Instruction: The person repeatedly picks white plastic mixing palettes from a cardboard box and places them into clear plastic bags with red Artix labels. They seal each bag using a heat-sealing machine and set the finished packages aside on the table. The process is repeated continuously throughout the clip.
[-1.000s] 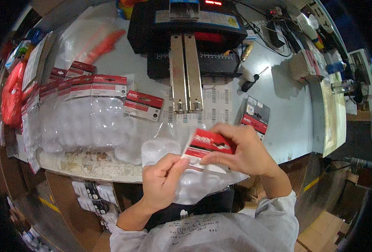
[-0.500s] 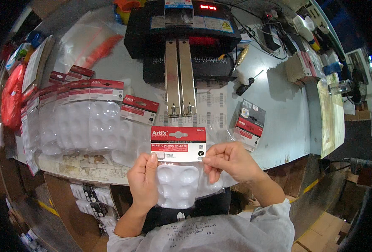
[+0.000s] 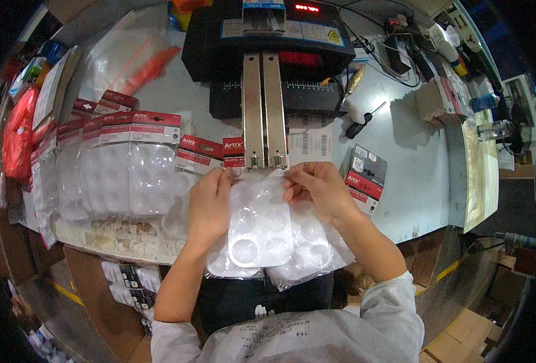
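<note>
I have both hands on one clear plastic palette [image 3: 260,227] at the centre of the frame, its top edge pushed up under the two metal bars [image 3: 264,109] of the black machine [image 3: 268,36]. My left hand [image 3: 210,202] is closed on its left upper edge, thumb and fingers pinching; my right hand [image 3: 316,190] pinches the right upper corner the same way. The palette shows about six round wells, all empty. Under it lie more clear palettes in bags [image 3: 310,254], too overlapped to count. In the left of the frame a row of bagged palettes with red cards [image 3: 123,163] fans out, at least five, edges hidden by each other. Right of my hand sits a small stack of red and grey cards [image 3: 365,178]. One screwdriver [image 3: 365,121] lies on the grey table [image 3: 413,181].
</note>
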A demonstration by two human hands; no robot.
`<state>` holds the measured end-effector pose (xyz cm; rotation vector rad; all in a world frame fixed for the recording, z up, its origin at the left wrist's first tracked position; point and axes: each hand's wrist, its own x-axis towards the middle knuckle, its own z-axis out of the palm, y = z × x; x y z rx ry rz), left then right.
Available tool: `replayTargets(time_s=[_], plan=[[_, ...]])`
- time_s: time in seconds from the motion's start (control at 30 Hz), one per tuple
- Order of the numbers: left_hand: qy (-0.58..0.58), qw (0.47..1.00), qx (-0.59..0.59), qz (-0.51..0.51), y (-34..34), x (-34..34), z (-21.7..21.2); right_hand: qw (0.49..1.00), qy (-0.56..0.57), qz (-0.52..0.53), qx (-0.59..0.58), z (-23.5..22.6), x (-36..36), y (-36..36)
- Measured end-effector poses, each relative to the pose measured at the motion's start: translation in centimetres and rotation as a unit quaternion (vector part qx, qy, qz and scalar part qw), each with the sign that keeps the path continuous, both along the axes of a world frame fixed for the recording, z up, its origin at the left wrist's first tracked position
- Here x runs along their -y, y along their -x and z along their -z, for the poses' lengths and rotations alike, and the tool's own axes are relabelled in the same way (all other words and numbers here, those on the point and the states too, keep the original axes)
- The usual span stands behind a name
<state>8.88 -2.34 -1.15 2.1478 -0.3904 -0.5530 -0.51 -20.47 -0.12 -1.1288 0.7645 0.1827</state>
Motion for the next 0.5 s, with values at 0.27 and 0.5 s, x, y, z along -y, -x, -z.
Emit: replayTargets(time_s=[0.27, 0.5], plan=[[-0.003, 1.0, 0.028, -0.011, -0.1, -1.3, 1.7, 0.996, 0.086, -0.017, 0.02, -0.1, 1.1, 0.4], [-0.146, 0.964, 0.075, -0.208, -5.5, -10.3, -4.6, 0.799, 0.573, -0.18, -0.04, -0.1, 10.0, 8.2]])
